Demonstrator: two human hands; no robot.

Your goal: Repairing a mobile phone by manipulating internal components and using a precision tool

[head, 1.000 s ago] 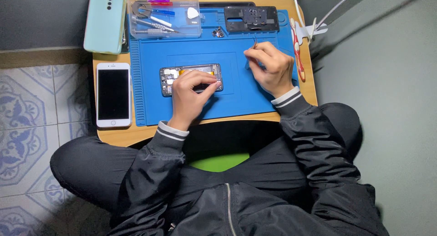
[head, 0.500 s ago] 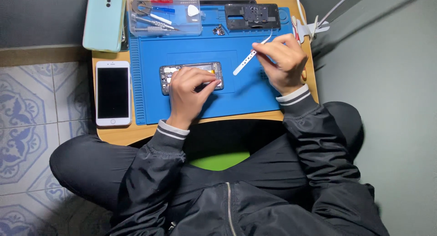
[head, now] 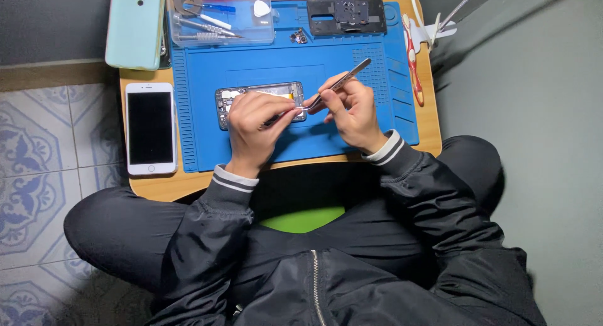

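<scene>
1. Here, the left hand (head: 254, 130) presses flat, fingers together, on an opened phone (head: 260, 102) at the centre of the blue mat (head: 352, 122).
2. Right of the phone, the right hand (head: 353, 112) pinches metal tweezers (head: 339, 84), tips at its edge; a small-part step, likely needing steady aim.

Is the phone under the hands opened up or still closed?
Opened: the phone on the blue mat shows bare inner parts, no cover, beside the left hand.

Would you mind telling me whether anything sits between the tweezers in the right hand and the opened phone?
Nothing visible does. The right hand holds the tweezers, whose tip reaches the right end of the opened phone; the left hand rests on the phone beside the tip.
</scene>
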